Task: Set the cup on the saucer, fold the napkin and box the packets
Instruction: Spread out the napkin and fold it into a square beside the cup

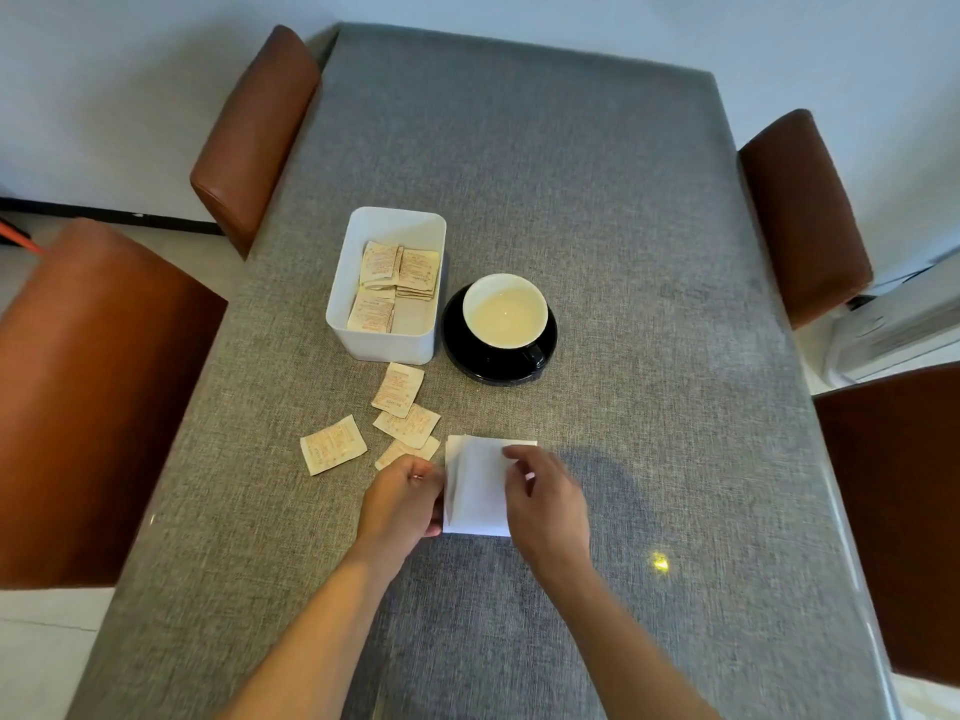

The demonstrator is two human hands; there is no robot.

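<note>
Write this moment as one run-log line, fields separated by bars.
cup: on saucer | napkin: both hands folding, left hand, right hand | packets: four outside box

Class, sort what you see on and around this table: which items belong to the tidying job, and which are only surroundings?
Job items:
black cup with cream inside
black saucer
white paper napkin
loose beige packets
white plastic box

Surroundings:
brown leather chairs
grey cloth table
</note>
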